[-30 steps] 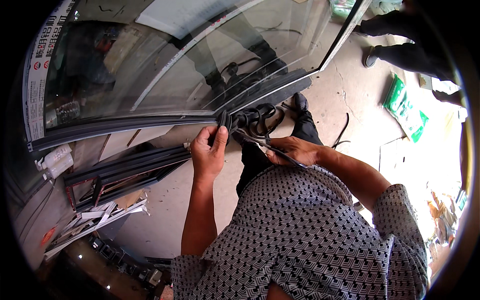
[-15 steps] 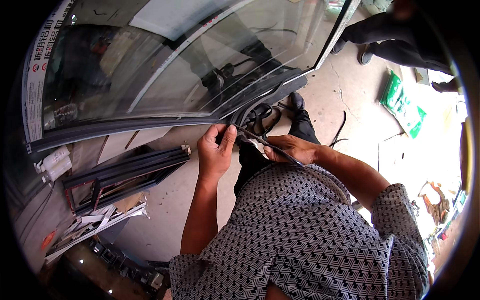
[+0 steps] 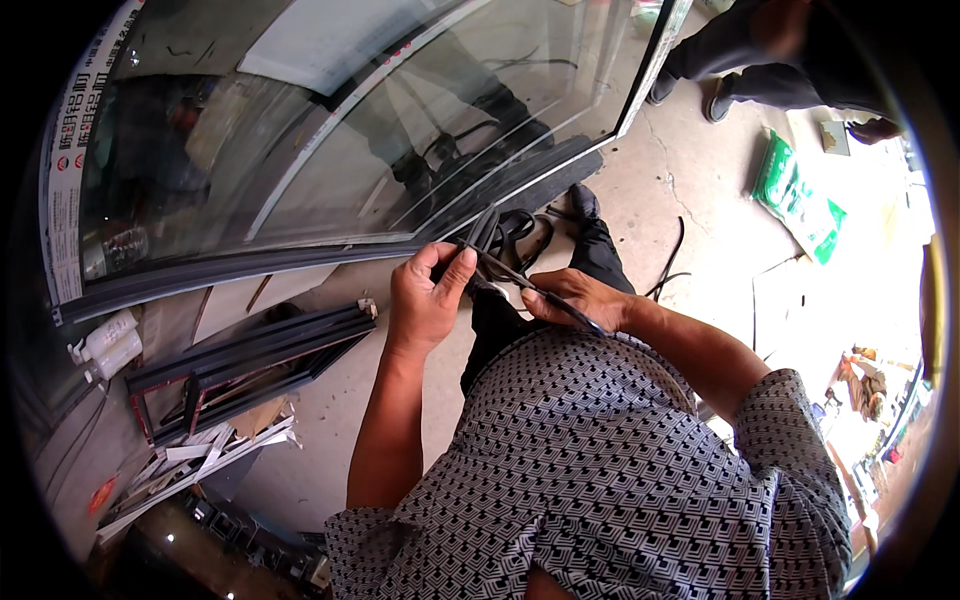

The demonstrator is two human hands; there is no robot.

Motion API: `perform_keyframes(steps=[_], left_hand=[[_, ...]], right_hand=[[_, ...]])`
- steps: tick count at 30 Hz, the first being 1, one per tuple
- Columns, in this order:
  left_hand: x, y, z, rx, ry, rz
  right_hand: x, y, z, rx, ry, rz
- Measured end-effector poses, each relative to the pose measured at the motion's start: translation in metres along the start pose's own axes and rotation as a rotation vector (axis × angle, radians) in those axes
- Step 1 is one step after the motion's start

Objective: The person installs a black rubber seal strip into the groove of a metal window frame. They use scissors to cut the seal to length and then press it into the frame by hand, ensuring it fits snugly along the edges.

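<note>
A black rubber sealing strip [image 3: 500, 266] stretches between my hands, in front of my waist. My left hand [image 3: 422, 300] pinches it between thumb and fingers, close to the lower edge of a large dark-framed glass panel [image 3: 330, 170]. My right hand [image 3: 582, 298] is closed around the strip and a slim dark object whose bluish tip shows by my shirt; its kind I cannot make out. Beyond my hands, loops of the same strip [image 3: 518, 226] hang down toward my feet, beside the panel's corner.
Dark metal frames [image 3: 250, 358] lie at the left, above a heap of white offcuts [image 3: 205, 450]. White plastic bottles [image 3: 108, 345] stand by the panel. A green and white bag [image 3: 798, 198] lies on the floor at the right. Another person's legs [image 3: 745, 60] are at the far right.
The view has shifted slightly. Strip lengths near the panel's corner have dropped away from its edge and bunch closer to my left hand. Both hands keep their hold.
</note>
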State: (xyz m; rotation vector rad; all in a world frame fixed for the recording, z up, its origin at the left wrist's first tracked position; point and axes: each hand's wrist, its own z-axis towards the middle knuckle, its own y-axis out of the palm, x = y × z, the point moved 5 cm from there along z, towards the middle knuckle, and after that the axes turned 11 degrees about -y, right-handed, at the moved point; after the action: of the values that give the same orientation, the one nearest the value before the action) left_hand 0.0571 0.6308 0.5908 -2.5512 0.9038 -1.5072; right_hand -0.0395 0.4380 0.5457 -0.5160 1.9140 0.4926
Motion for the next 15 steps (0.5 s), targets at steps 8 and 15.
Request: perform_keyframes(steps=[8,15], left_hand=[[0.002,-0.006,0.004,-0.099,-0.096,0.014],[0.000,-0.003,0.007,-0.337,0.031,-0.047]], right_hand=[[0.003,0.003,-0.004,0.051,-0.011,0.039],[-0.010,0.003,-0.007,0.094,-0.130,0.048]])
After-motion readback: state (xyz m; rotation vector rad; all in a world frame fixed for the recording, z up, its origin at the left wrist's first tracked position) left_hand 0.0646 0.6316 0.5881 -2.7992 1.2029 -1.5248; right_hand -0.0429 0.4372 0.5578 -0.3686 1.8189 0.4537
